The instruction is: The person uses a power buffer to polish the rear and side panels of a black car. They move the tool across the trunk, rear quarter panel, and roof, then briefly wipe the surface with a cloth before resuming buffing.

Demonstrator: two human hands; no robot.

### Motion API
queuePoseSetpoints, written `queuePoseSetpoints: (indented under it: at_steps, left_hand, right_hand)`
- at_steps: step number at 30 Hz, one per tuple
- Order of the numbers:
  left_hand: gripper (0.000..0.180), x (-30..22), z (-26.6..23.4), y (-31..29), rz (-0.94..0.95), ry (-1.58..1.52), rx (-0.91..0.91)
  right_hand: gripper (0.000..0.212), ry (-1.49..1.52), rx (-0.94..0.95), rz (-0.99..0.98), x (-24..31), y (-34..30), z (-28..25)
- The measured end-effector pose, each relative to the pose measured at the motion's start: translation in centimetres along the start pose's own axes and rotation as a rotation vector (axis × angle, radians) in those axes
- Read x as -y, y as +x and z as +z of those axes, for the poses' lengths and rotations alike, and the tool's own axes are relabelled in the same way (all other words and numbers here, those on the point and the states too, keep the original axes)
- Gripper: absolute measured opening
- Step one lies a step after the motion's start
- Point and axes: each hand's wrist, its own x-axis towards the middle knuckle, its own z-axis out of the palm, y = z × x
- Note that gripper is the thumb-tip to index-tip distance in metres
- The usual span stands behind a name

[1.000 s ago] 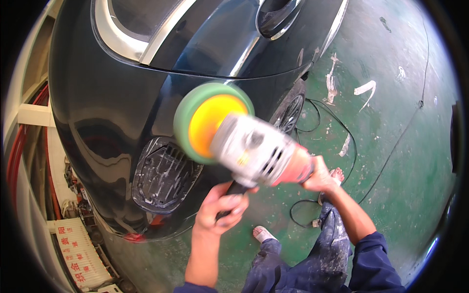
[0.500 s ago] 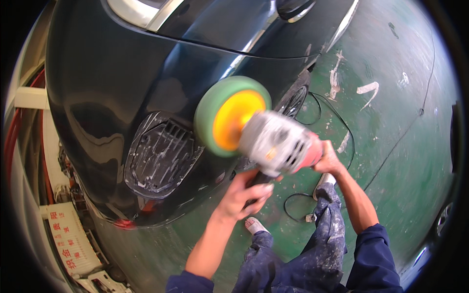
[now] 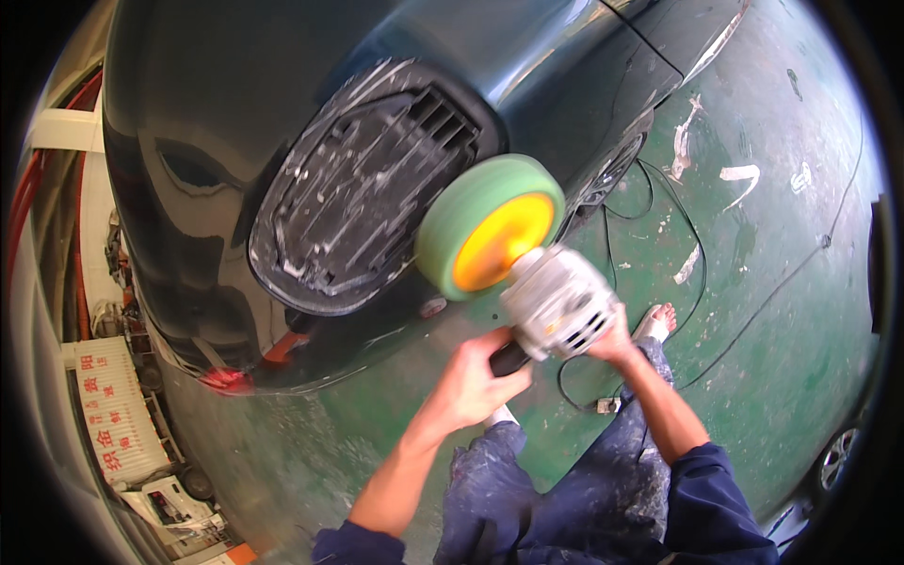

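Observation:
A power polisher (image 3: pixel 560 299) with a pale grey, blurred body is between my hands. My left hand (image 3: pixel 471 384) is wrapped round its black side handle (image 3: pixel 509 358). My right hand (image 3: pixel 614 335) grips the rear of the body, its fingers partly hidden. At the front is a round green pad (image 3: pixel 443 235) with a yellow centre (image 3: pixel 504 240), smeared as if spinning. The pad lies over the edge of a dark ribbed oval recess (image 3: pixel 367 198) with whitish streaks, in a glossy dark car body (image 3: pixel 217 85). I cannot tell whether the pad touches it.
A black cable (image 3: pixel 702 254) loops over the scuffed green floor (image 3: pixel 753 348), with a pale plug (image 3: pixel 607 405) near my feet. At the left stands a white truck (image 3: pixel 118 405) with red markings. Another car's wheel (image 3: pixel 836 459) shows at the right edge.
The polisher has moved right and slightly down in the view, both hands still on it. The ribbed recess now appears larger and higher, and the view of the car has shifted.

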Motion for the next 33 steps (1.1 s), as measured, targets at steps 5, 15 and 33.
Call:
queuePoseSetpoints:
  at_steps: [5, 15, 33]
  left_hand:
    - [0.027, 8.4, -4.7, -9.3, -0.175, 0.149, -0.095]
    - [0.033, 16.0, -6.3, -14.2, -0.092, 0.213, -0.156]
    - [0.025, 8.1, 3.9, 1.2, 0.064, 0.321, -0.082]
  right_hand:
    - [0.051, 0.361, 0.161, 0.153, -13.5, 1.5, 6.0]
    - [0.062, -1.136, 0.031, -0.608, -22.2, 1.0, 5.0]
    - [0.059, -1.517, 0.037, -0.282, -7.5, 2.0, -8.6]
